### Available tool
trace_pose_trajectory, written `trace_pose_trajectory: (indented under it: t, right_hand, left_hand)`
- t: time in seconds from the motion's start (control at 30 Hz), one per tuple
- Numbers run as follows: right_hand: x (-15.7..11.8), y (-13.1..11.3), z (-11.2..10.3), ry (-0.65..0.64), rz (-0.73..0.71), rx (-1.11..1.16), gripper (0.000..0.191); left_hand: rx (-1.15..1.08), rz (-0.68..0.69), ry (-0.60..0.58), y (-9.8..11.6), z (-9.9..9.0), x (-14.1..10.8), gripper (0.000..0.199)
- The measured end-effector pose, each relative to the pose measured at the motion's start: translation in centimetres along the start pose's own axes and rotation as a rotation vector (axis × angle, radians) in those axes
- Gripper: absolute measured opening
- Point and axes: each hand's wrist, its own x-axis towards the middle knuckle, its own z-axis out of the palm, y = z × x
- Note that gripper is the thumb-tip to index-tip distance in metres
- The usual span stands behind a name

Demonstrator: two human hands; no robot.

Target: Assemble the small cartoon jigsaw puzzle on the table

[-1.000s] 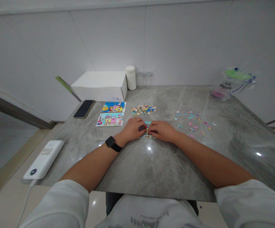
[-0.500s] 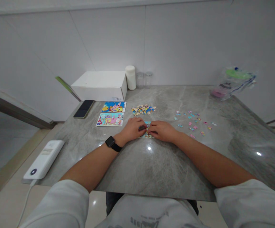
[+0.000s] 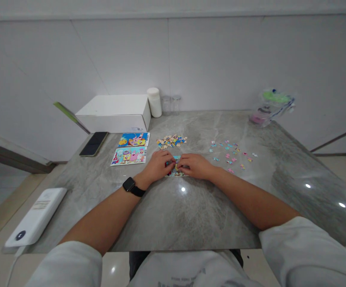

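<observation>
A small, partly covered jigsaw puzzle [image 3: 176, 173] lies flat on the grey table in front of me. My left hand [image 3: 161, 164] curls over its left side, thumb and fingers bent in against it. From the other side my right hand [image 3: 194, 165] reaches in, its fingertips pinched together on a puzzle piece at the puzzle's middle. The fingers largely hide that piece. Just behind the hands is a heap of puzzle pieces [image 3: 171, 140]. Loose pieces [image 3: 233, 159] are scattered to the right. Two cartoon picture cards, the upper [image 3: 133, 139] and the lower [image 3: 129, 156], lie to the left.
A phone [image 3: 94, 144] lies left of the cards, near a white box [image 3: 113, 123]. A white bottle [image 3: 154, 103] and two clear glasses [image 3: 171, 105] stand by the wall. At back right sits a plastic bag [image 3: 270, 107]. A white power bank [image 3: 37, 217] with a cable occupies the left corner.
The view has shifted, so most things appear further left and slightly lower. Both hands stay at the puzzle, with their fingers moved only slightly.
</observation>
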Motion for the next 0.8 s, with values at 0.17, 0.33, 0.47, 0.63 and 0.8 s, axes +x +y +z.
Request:
trace_pose_trajectory:
  t: [0.17, 0.33, 0.47, 0.63, 0.8]
  right_hand:
    - [0.0, 1.0, -3.1, 0.146, 0.045, -0.006, 0.017]
    - [-1.8, 3.9, -9.4, 0.291, 0.332, -0.129, 0.016]
    - [-5.0, 7.4, -13.3, 0.187, 0.672, -0.250, 0.018]
    - [-8.4, 12.4, -14.7, -0.125, 0.991, -0.349, 0.020]
    - [-10.1, 15.7, -13.3, -0.273, 1.105, -0.398, 0.020]
  left_hand:
    - [-0.004, 0.006, 0.045, -0.1, -0.1, 0.0, 0.012]
    - [-0.016, 0.024, 0.051, -0.1, -0.2, 0.0, 0.015]
    - [-0.026, 0.025, 0.061, 0.0, -0.3, 0.0, 0.012]
    - [-0.034, 0.028, 0.069, 0.0, -0.2, 0.1, 0.012]
    - [-0.026, 0.027, 0.068, -0.3, -0.2, 0.1, 0.013]
